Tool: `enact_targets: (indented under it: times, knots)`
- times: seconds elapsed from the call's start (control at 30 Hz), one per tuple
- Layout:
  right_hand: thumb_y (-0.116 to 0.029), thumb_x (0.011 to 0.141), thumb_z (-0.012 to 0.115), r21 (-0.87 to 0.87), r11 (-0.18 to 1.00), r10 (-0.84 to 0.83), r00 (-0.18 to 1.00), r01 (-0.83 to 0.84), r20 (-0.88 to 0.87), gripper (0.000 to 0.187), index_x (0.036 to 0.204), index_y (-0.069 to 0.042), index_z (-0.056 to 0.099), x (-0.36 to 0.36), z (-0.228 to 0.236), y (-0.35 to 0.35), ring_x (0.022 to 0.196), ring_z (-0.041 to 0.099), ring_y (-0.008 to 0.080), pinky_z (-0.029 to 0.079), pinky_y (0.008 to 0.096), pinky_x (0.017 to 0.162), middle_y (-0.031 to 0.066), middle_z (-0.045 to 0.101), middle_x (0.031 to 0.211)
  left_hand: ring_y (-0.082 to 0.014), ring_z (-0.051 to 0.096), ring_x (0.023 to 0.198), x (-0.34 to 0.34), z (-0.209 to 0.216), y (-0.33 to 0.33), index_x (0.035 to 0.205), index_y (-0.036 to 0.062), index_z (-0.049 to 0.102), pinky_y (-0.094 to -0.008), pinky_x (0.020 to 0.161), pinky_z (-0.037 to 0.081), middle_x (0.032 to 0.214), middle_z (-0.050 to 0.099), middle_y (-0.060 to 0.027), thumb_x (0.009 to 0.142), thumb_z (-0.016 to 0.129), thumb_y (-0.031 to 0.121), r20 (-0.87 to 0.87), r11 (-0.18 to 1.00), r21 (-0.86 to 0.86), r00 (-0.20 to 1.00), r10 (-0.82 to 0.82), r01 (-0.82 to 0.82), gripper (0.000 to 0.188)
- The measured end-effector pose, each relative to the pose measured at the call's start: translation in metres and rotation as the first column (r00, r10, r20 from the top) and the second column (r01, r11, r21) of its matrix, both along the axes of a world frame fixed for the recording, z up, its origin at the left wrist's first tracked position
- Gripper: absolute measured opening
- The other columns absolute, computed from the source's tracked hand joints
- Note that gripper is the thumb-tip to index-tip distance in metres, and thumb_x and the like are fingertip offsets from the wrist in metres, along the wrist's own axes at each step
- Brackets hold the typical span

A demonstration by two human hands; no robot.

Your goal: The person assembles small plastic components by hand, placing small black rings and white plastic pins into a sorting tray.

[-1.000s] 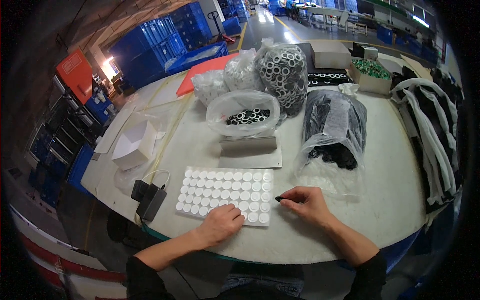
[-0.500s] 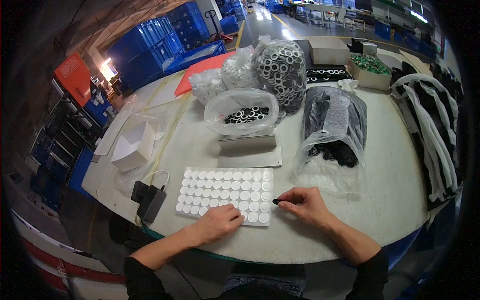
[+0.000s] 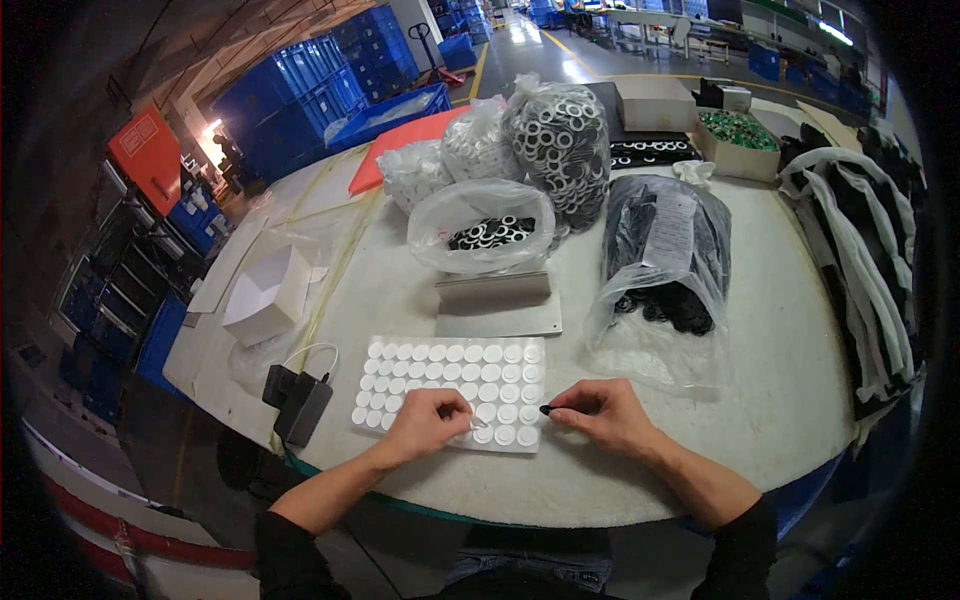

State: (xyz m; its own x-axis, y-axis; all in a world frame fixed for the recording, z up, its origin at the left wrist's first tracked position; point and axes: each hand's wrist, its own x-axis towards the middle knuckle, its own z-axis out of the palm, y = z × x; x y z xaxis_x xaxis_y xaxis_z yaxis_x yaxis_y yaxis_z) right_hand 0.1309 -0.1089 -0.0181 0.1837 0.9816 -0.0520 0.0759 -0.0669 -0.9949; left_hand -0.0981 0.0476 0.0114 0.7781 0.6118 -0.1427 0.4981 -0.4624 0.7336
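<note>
A white sheet (image 3: 452, 372) with rows of white round stickers lies flat on the table in front of me. Over its near edge my left hand (image 3: 428, 424) is pinched, and a small white sticker (image 3: 479, 423) shows tilted at its fingertips. My right hand (image 3: 612, 416), just off the sheet's right edge, grips a small black disc (image 3: 546, 409) between thumb and fingers. Past the sheet stands a grey metal bent plate (image 3: 498, 305). Beyond it, an open clear bag (image 3: 425, 243) holds black and white rings.
At right lies an open bag of black discs (image 3: 675, 305). Tied bags of rings (image 3: 560, 140) stand further back, beside a box of green pieces (image 3: 740, 132). To the left are a black power adapter (image 3: 303, 408) with a cable and a white open box (image 3: 268, 295).
My left hand has drawn back slightly to the left and lifted, with a white sticker now showing at its fingertips. The right hand, still holding the black disc, has shifted slightly left.
</note>
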Motion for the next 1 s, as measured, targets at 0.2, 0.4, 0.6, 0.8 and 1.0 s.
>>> enact_targets:
  times: [0.2, 0.4, 0.6, 0.8, 1.0]
  knots:
    - [-0.009, 0.083, 0.067, -0.007, 0.992, -0.122, 0.985, 0.122, -0.119, 0.018, 0.095, 0.004, 0.067, 0.008, -0.003, 0.003, 0.073, 0.062, 0.0096, 0.051, 0.0234, 0.068, 0.0078, 0.068, 0.081, -0.0168, 0.063, 0.062, 0.012, 0.009, 0.009, 0.088, -0.0048, 0.058, -0.0265, 0.057, 0.053, 0.075, 0.064, -0.0143, 0.085, 0.054, 0.000, 0.276, 0.867, -0.472, 0.908, 0.317, -0.159, 0.007]
    - [-0.009, 0.085, 0.064, -0.057, 0.993, -0.119, 0.898, 0.105, -0.423, 0.023, 0.099, 0.009, 0.063, 0.010, -0.006, 0.006, 0.076, 0.066, 0.0161, 0.054, 0.0256, 0.068, 0.0133, 0.067, 0.084, -0.0194, 0.066, 0.085, 0.033, 0.006, -0.025, 0.096, -0.0054, 0.056, -0.0296, 0.076, 0.056, 0.092, 0.065, -0.0145, 0.088, 0.057, 0.001, 0.554, 0.923, -0.383, 0.811, 0.189, 0.047, 0.010]
    - [-0.010, 0.087, 0.063, -0.042, 0.989, -0.146, 0.861, 0.145, -0.487, 0.023, 0.100, 0.008, 0.062, 0.010, -0.011, 0.005, 0.080, 0.067, 0.0188, 0.056, 0.0274, 0.070, 0.0138, 0.067, 0.088, -0.0163, 0.064, 0.086, 0.062, -0.005, -0.039, 0.094, -0.0036, 0.060, -0.0253, 0.073, 0.054, 0.101, 0.063, -0.0133, 0.085, 0.062, 0.003, 0.515, 0.944, -0.319, 0.851, 0.103, 0.079, 0.011]
    - [-0.011, 0.087, 0.063, -0.003, 0.992, -0.110, 0.874, 0.123, -0.473, 0.024, 0.101, 0.008, 0.062, 0.008, -0.012, 0.005, 0.081, 0.067, 0.0203, 0.056, 0.0289, 0.072, 0.0144, 0.066, 0.089, -0.0118, 0.062, 0.080, 0.077, -0.022, -0.037, 0.091, -0.0007, 0.065, -0.0226, 0.069, 0.052, 0.100, 0.064, -0.0099, 0.082, 0.066, 0.004, 0.537, 0.953, -0.297, 0.836, 0.109, 0.067, 0.010]
    - [-0.011, 0.086, 0.064, 0.079, 0.986, -0.116, 0.949, 0.145, -0.293, 0.022, 0.101, 0.006, 0.064, 0.010, -0.006, -0.003, 0.077, 0.065, 0.0147, 0.053, 0.0254, 0.071, 0.0117, 0.068, 0.085, -0.0117, 0.063, 0.071, 0.088, -0.013, -0.043, 0.089, -0.0038, 0.064, -0.0228, 0.065, 0.052, 0.080, 0.066, -0.0067, 0.083, 0.065, 0.003, 0.481, 0.935, -0.355, 0.860, 0.171, 0.013, 0.009]
